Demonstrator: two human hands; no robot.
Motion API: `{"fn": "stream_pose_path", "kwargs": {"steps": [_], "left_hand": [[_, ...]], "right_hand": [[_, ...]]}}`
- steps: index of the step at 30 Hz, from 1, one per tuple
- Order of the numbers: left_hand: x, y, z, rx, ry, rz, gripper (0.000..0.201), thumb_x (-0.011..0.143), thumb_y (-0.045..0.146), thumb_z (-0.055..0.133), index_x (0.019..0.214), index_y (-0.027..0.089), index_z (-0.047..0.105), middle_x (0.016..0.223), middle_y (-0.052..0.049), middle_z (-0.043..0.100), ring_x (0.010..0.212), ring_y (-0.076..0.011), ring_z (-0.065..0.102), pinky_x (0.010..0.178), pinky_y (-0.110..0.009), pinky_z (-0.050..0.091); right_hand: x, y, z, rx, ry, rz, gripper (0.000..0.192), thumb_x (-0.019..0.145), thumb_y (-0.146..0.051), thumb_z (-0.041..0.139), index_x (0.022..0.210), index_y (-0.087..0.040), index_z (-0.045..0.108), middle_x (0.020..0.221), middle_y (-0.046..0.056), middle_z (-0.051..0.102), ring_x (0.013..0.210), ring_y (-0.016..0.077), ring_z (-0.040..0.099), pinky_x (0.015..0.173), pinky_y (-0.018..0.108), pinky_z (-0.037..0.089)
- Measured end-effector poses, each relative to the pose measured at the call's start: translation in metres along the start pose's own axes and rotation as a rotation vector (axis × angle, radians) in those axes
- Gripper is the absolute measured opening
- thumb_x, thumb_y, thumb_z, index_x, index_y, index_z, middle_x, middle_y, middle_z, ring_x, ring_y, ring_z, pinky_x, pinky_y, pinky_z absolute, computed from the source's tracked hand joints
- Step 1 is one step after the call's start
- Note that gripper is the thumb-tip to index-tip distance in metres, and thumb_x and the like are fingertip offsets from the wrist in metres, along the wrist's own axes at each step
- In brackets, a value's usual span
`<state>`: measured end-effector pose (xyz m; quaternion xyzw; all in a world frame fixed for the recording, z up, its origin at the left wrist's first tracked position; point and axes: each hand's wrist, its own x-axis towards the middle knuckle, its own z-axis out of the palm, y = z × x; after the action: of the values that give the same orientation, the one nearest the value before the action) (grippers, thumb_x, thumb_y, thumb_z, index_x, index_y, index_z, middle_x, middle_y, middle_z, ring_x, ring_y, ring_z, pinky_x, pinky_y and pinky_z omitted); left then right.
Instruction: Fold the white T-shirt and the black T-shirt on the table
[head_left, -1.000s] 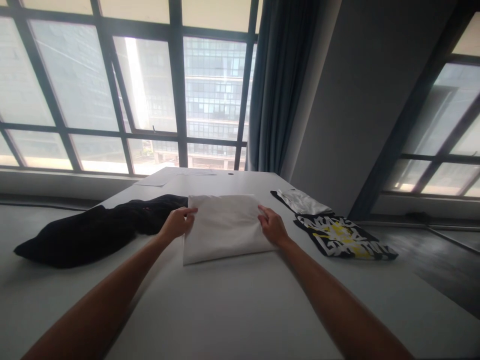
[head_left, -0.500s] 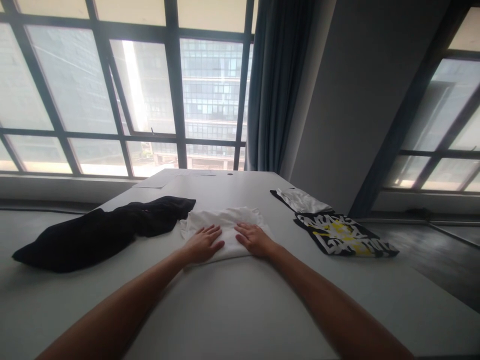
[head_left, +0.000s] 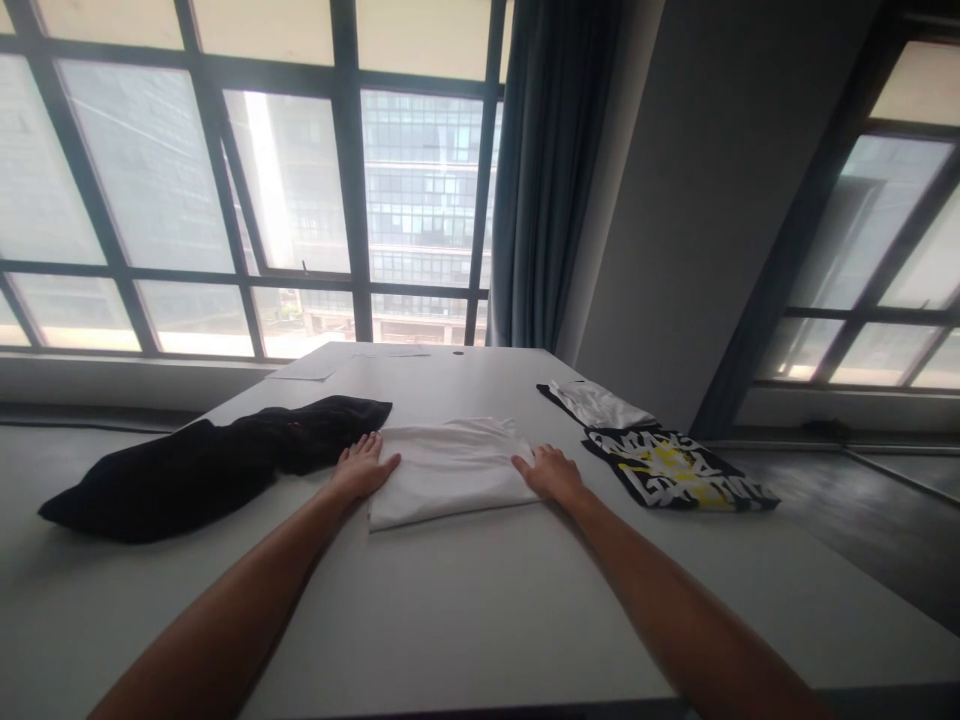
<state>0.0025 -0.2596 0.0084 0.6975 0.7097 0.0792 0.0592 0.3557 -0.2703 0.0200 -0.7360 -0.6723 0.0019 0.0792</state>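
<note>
A folded white garment (head_left: 454, 475) lies flat on the white table in front of me, with a few soft creases across its top. At its left edge rests my left hand (head_left: 361, 468), palm down with the fingers spread apart and the thumb over the cloth. My right hand (head_left: 551, 474) lies at the right edge, thumb on the fabric and the other fingers stretched away from it. Neither hand grips anything. Just left of my left hand is a black garment (head_left: 202, 470), loosely laid out.
On the right side of the table (head_left: 480, 620) lies a folded black garment (head_left: 675, 465) with white and yellow lettering. Behind it sits a smaller grey-white folded cloth (head_left: 600, 405). Paper sheets (head_left: 304, 368) are at the far left edge. Windows and a blue curtain (head_left: 536, 200) stand beyond.
Both hands have moved outward from the middle of the white garment to its left and right edges. The garment now looks flatter and its front edge shows fully.
</note>
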Motion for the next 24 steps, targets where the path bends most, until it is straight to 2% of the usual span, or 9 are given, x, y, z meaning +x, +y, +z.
{"fn": "stream_pose_path", "kwargs": {"steps": [2, 5, 8, 11, 13, 16, 19, 22, 24], "left_hand": [[0.001, -0.004, 0.001, -0.045, 0.060, -0.043, 0.073, 0.095, 0.054, 0.027, 0.155, 0.012, 0.029, 0.164, -0.012, 0.013, 0.151, -0.0269, 0.014, 0.119, -0.048, 0.019], [0.005, -0.012, 0.003, -0.140, 0.151, -0.065, 0.068, 0.097, 0.047, 0.025, 0.153, 0.008, 0.031, 0.162, -0.015, 0.021, 0.149, -0.0258, 0.021, 0.118, -0.043, 0.023], [0.010, -0.019, 0.007, -0.195, 0.187, -0.016, 0.065, 0.099, 0.045, 0.023, 0.150, 0.007, 0.036, 0.158, -0.016, 0.033, 0.146, -0.0247, 0.030, 0.117, -0.040, 0.027], [0.011, -0.021, 0.011, -0.142, 0.187, 0.023, 0.063, 0.098, 0.048, 0.026, 0.147, 0.014, 0.044, 0.156, -0.012, 0.038, 0.144, -0.0252, 0.034, 0.116, -0.041, 0.028], [0.010, -0.019, 0.012, -0.082, 0.169, 0.038, 0.063, 0.096, 0.051, 0.031, 0.147, 0.017, 0.045, 0.157, -0.011, 0.037, 0.144, -0.0265, 0.034, 0.117, -0.045, 0.026], [0.007, -0.016, 0.011, -0.044, 0.149, 0.034, 0.065, 0.094, 0.053, 0.035, 0.148, 0.017, 0.043, 0.158, -0.012, 0.034, 0.145, -0.0275, 0.032, 0.117, -0.048, 0.024], [0.003, -0.013, 0.008, -0.045, 0.127, 0.027, 0.065, 0.094, 0.051, 0.035, 0.149, 0.016, 0.041, 0.159, -0.012, 0.033, 0.146, -0.0266, 0.031, 0.117, -0.048, 0.024], [0.000, -0.011, 0.004, -0.049, 0.114, 0.031, 0.067, 0.093, 0.052, 0.036, 0.150, 0.017, 0.040, 0.159, -0.011, 0.033, 0.145, -0.0270, 0.032, 0.117, -0.049, 0.024], [-0.002, -0.010, 0.002, -0.057, 0.109, 0.040, 0.066, 0.093, 0.054, 0.037, 0.149, 0.020, 0.041, 0.159, -0.010, 0.034, 0.145, -0.0285, 0.033, 0.117, -0.052, 0.024]], "right_hand": [[-0.003, 0.003, -0.006, 0.003, 0.019, 0.015, 0.057, 0.092, -0.058, 0.048, 0.117, -0.010, 0.067, 0.128, 0.021, 0.059, 0.119, 0.0318, 0.054, 0.096, 0.039, 0.042], [-0.004, 0.008, -0.015, 0.140, -0.041, 0.051, 0.045, 0.085, -0.054, 0.062, 0.102, -0.013, 0.070, 0.109, 0.016, 0.068, 0.104, 0.0282, 0.063, 0.083, 0.031, 0.046], [-0.004, 0.014, -0.022, 0.378, -0.100, 0.083, 0.039, 0.080, -0.045, 0.072, 0.100, -0.011, 0.067, 0.092, 0.011, 0.070, 0.082, 0.0208, 0.066, 0.067, 0.025, 0.047], [-0.007, 0.020, -0.027, 0.604, -0.292, 0.129, 0.038, 0.080, -0.044, 0.073, 0.095, -0.010, 0.064, 0.070, 0.005, 0.064, 0.052, 0.0118, 0.055, 0.046, 0.020, 0.040], [-0.011, 0.022, -0.027, 0.726, -0.445, 0.135, 0.034, 0.080, -0.041, 0.073, 0.087, -0.010, 0.062, 0.059, 0.001, 0.058, 0.042, 0.0086, 0.047, 0.040, 0.019, 0.037], [-0.015, 0.018, -0.024, 0.948, -0.484, 0.084, 0.029, 0.075, -0.030, 0.075, 0.089, -0.011, 0.060, 0.066, 0.003, 0.063, 0.049, 0.0119, 0.057, 0.044, 0.021, 0.048], [-0.013, 0.012, -0.019, 1.095, -0.323, 0.044, 0.033, 0.068, -0.021, 0.076, 0.096, -0.012, 0.059, 0.087, 0.007, 0.069, 0.066, 0.0175, 0.065, 0.050, 0.024, 0.055], [-0.007, 0.014, -0.020, 1.050, -0.186, 0.093, 0.032, 0.064, -0.014, 0.075, 0.093, -0.013, 0.060, 0.087, 0.007, 0.069, 0.069, 0.0184, 0.065, 0.049, 0.023, 0.055], [-0.006, 0.023, -0.025, 1.049, -0.302, 0.082, 0.034, 0.062, -0.012, 0.077, 0.091, -0.013, 0.061, 0.082, 0.005, 0.068, 0.066, 0.0178, 0.065, 0.050, 0.023, 0.054]]}}
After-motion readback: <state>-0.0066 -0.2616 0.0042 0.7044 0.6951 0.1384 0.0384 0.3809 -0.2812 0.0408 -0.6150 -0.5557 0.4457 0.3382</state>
